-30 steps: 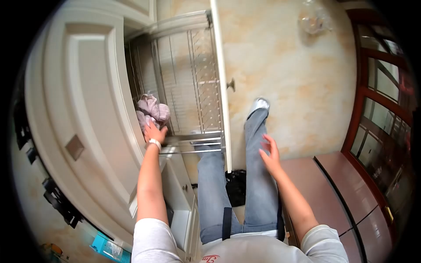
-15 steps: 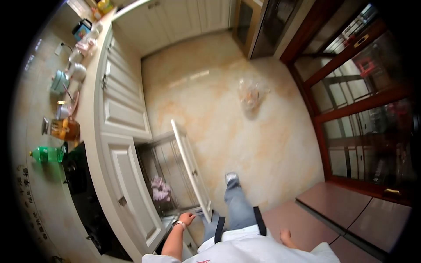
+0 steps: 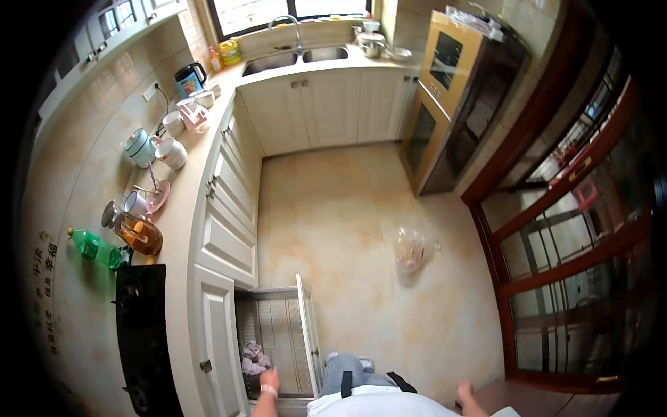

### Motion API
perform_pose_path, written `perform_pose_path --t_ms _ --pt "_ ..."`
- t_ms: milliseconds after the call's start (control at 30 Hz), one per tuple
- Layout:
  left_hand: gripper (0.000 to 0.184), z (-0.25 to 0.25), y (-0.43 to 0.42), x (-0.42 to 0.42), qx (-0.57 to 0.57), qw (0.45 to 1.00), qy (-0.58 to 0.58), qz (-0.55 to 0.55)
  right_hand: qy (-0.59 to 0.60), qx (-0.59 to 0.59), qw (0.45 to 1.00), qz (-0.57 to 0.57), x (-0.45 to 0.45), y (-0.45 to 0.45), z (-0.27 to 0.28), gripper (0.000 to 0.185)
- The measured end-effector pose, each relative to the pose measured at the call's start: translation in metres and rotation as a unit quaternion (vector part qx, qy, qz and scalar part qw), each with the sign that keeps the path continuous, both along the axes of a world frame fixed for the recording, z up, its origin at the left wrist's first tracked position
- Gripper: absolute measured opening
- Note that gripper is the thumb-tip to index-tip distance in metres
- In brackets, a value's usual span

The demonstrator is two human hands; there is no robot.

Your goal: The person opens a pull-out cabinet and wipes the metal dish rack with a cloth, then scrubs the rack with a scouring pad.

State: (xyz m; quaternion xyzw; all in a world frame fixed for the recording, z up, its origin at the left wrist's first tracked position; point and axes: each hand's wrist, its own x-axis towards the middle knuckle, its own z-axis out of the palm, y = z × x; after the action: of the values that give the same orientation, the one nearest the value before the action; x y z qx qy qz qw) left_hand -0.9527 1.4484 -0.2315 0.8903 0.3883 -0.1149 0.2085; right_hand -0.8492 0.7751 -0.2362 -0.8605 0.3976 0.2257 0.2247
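Note:
An open pull-out drawer (image 3: 311,337) with a wire rack inside stands out from the lower cabinets. Crumpled pinkish cloth (image 3: 255,359) lies in its left part. My left hand (image 3: 269,379), with a white band at the wrist, is over the drawer's near end, just right of and below the cloth; its fingers are too small to make out. My right hand (image 3: 465,390) hangs low at the right, away from the drawer, near a brownish panel, and its fingers are not clear.
A clear plastic bag (image 3: 411,254) with something in it lies on the floor. The counter (image 3: 182,229) at left bears a black stove (image 3: 141,333), a green bottle (image 3: 95,248) and a jug (image 3: 142,236). Red-framed glass doors (image 3: 504,292) stand at right; a double sink (image 3: 271,64) is ahead.
The view has tilted up, bringing the sink and window into sight. My left hand has drawn back from the cloth, which stays in the drawer. My right hand has moved lower in view.

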Motion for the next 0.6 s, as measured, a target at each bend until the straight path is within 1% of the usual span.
perform_pose_path --t_ms 33,67,100,133,200,233,267,333,367,400,433,467,500,533,567,600 --pt "0.046 0.001 -0.006 -0.028 -0.007 0.998 0.059 -0.011 0.026 -0.023 0.997 0.063 0.067 0.008 0.020 0.035" --pt "0.043 0.006 -0.012 -0.053 -0.015 0.993 0.117 -0.026 -0.060 -0.041 0.994 0.076 0.122 0.005 0.011 0.034" --pt "0.043 0.010 -0.011 -0.062 -0.025 0.986 0.164 -0.024 -0.085 -0.034 0.992 0.082 0.190 0.042 0.055 0.034" --pt "0.043 0.008 -0.004 -0.058 -0.031 0.981 0.193 -0.014 -0.179 -0.029 0.979 0.094 0.243 0.036 0.030 0.037" --pt "0.043 0.010 0.019 -0.043 -0.034 0.974 0.222 0.011 -0.269 0.105 0.955 0.064 0.332 0.099 0.080 0.039" --pt "0.043 0.008 0.034 -0.024 -0.030 0.974 0.221 0.026 -0.288 0.114 0.950 0.042 0.363 0.116 0.064 0.038" --pt "0.043 0.006 0.047 0.003 -0.023 0.976 0.214 0.037 -0.312 0.124 0.942 0.021 0.403 0.145 0.063 0.038" --pt "0.044 -0.004 0.071 0.052 0.010 0.984 0.175 0.045 -0.215 0.248 0.944 0.017 0.426 0.200 0.068 0.034" --pt "0.044 -0.012 0.084 0.084 0.036 0.990 0.130 0.039 -0.190 0.185 0.953 0.148 0.432 0.221 0.060 0.032" --pt "0.044 -0.024 0.096 0.119 0.059 0.995 0.073 0.032 -0.161 0.117 0.940 0.275 0.431 0.240 0.050 0.030" --pt "0.044 -0.039 0.110 0.161 0.046 0.998 0.011 0.047 -0.094 0.103 0.936 0.323 0.432 0.254 0.043 0.028" --pt "0.038 -0.045 0.128 0.214 -0.018 0.995 -0.048 0.087 -0.026 0.088 0.926 0.367 0.429 0.266 0.045 0.026" --pt "0.040 -0.004 0.140 0.284 -0.110 0.980 -0.122 0.116 0.064 0.131 0.942 0.303 0.429 0.280 0.056 0.025" --pt "0.043 0.043 0.151 0.355 -0.115 0.985 -0.106 0.073 0.154 0.159 0.946 0.237 0.429 0.294 0.066 0.024" --pt "0.044 0.066 0.164 0.410 -0.119 0.987 -0.091 0.051 0.185 0.159 0.944 0.220 0.436 0.286 0.049 0.025" --pt "0.045 0.087 0.176 0.455 -0.108 0.987 -0.117 0.031 0.191 0.141 0.943 0.233 0.442 0.270 0.028 0.026"
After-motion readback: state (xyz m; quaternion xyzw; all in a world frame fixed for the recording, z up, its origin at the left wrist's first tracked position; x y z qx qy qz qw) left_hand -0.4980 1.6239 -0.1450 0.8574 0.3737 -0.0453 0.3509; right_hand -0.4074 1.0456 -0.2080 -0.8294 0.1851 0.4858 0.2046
